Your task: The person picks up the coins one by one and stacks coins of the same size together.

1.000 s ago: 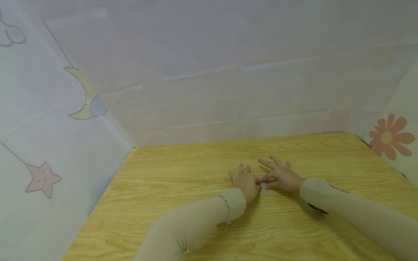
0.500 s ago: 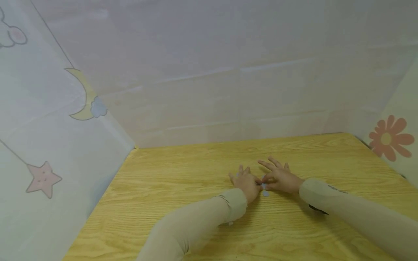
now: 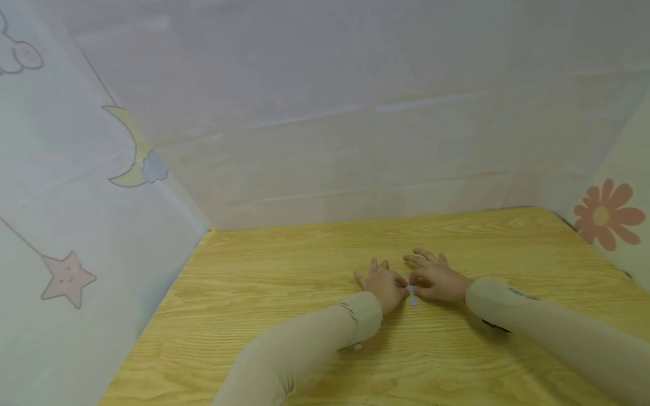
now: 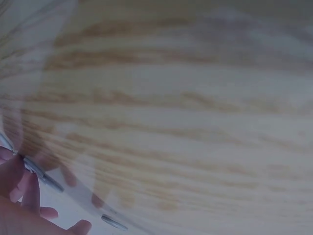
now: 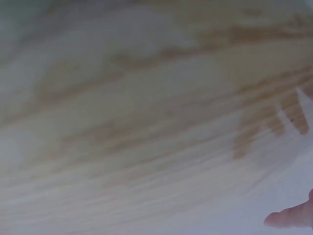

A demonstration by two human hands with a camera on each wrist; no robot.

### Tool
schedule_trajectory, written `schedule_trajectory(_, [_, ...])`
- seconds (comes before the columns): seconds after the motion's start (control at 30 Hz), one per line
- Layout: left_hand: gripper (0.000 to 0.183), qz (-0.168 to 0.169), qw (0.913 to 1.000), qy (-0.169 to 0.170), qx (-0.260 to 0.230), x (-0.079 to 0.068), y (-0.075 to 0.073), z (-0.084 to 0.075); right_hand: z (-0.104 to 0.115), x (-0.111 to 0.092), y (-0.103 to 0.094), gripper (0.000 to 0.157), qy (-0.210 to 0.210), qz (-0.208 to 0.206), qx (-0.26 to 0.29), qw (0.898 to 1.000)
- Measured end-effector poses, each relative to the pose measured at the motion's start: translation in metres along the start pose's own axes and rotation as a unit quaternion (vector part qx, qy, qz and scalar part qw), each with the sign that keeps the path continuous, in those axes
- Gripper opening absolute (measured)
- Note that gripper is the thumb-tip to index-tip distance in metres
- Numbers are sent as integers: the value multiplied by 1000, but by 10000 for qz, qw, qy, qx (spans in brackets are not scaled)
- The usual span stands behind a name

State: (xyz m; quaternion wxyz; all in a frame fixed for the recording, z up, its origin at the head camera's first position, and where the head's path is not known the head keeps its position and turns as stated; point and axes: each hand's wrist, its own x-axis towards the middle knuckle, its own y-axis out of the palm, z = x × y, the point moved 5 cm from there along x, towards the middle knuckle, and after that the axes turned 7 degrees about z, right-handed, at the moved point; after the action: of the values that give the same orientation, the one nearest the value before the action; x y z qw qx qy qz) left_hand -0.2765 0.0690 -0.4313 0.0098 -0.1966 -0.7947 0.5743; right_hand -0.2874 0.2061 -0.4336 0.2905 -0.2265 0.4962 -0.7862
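Note:
Both hands meet at a small, flat grey round piece point(image 3: 411, 288) on the wooden table, pinching it from opposite sides. My left hand point(image 3: 385, 287) holds its left side with thumb and index finger, other fingers spread. The thumb and index finger of my right hand point(image 3: 440, 279) close on its right side, the remaining fingers raised. Another grey disc point(image 3: 413, 301) lies just nearer to me. In the left wrist view, fingertips touch a thin grey piece point(image 4: 45, 177), while a separate disc point(image 4: 114, 222) lies apart. The right wrist view catches only a fingertip point(image 5: 288, 217).
The wood-grain table point(image 3: 284, 259) reaches back to a pale cloth wall point(image 3: 325, 141). Cartoon prints, such as a moon point(image 3: 133, 152) and a flower point(image 3: 606, 214), mark the side walls. A small pale piece point(image 3: 358, 346) shows by the left sleeve.
The raised fingers of my right hand have dropped slightly and drawn closer together. My left hand has hardly moved, and the nearer disc stays in place.

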Motion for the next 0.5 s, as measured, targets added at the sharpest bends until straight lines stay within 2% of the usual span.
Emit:
schedule_trajectory(0.1, [27,35,10000,4,36,-1,-2,-1,0,1,1,12,-34,38,-156,9999])
schedule_trajectory(0.27, [30,145,9999,48,27,-3,-5,-1,1,1,1,9,-39,138,-77,9999])
schedule_trajectory(0.5, [38,90,9995,274,86,4,-2,0,1,-1,-2,13,-57,-46,-159,9998])
